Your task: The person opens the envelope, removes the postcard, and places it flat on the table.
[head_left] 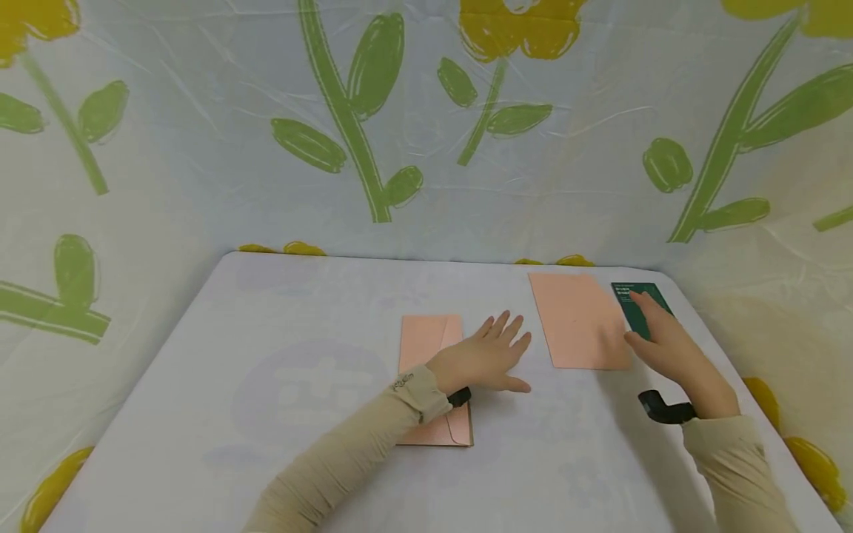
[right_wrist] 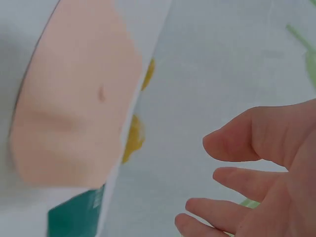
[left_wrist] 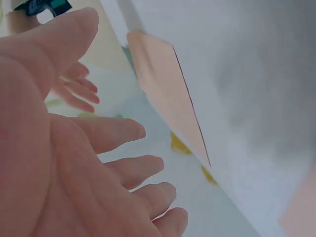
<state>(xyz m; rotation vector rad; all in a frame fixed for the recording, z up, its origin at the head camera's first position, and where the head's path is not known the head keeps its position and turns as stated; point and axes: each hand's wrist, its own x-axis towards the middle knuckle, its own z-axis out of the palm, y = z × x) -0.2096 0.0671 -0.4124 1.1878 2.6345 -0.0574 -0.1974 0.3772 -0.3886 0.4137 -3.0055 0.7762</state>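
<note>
My left hand is held over the table with its fingers spread and nothing in them. Below its wrist lies a pink envelope with a flap line along its right side, partly hidden by my sleeve. My right hand hovers near a dark green card with small white print and covers part of it. Its fingers look relaxed and hold nothing in the right wrist view. Between the hands, a flat pink paper piece with slanted corners lies beside the card; it also shows in the left wrist view.
The white table has a faint printed pattern. Behind it and at both sides hangs a pale cloth with green stems and yellow flowers. A black band sits on my right wrist.
</note>
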